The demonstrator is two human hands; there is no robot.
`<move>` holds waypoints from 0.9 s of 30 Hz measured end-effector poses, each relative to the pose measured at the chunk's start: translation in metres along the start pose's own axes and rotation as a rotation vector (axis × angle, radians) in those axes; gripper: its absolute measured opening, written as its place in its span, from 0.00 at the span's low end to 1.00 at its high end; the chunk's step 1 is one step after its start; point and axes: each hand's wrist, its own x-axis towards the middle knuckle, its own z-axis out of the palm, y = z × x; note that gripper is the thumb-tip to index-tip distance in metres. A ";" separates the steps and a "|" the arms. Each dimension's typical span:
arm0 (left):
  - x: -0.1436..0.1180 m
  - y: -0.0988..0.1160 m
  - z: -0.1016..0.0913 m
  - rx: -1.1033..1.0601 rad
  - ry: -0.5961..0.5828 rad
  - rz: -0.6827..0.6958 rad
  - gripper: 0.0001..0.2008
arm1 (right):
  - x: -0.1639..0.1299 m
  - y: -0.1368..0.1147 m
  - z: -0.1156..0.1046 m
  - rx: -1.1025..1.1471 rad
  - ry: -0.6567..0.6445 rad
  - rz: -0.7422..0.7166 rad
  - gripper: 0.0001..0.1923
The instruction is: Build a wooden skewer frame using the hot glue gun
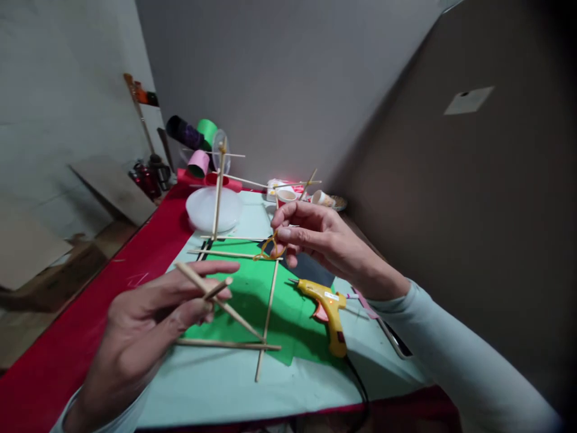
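My left hand [153,325] pinches two wooden sticks [219,290] where they cross, at the near left corner of a stick frame [270,294]. The frame stands over a green sheet [243,288], and one of its uprights [219,192] rises at the far left. Above the frame's far right corner, my right hand [315,234] holds a yellow rubber band [268,248] between thumb and fingers, its loop hanging slack. To the right of the frame lies a yellow glue gun [327,307], nozzle pointing left and a dark cord running off the near edge.
A stack of clear plastic lids [211,207] sits at the back left, beside pink [198,163] and green [207,132] paper rolls. Paper cups [286,197] stand at the back. A phone-like dark object [396,340] lies near my right forearm. Red cloth [103,288] covers the left side.
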 end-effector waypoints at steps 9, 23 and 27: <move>0.003 0.009 0.006 -0.211 -0.174 0.085 0.06 | 0.013 0.013 0.044 0.031 -0.124 -0.006 0.08; -0.001 -0.002 0.003 -0.137 -0.033 0.100 0.05 | -0.005 0.019 0.036 0.112 -0.081 -0.010 0.08; -0.001 -0.006 0.002 -0.127 -0.018 0.086 0.06 | -0.011 0.021 0.040 0.275 -0.074 0.015 0.08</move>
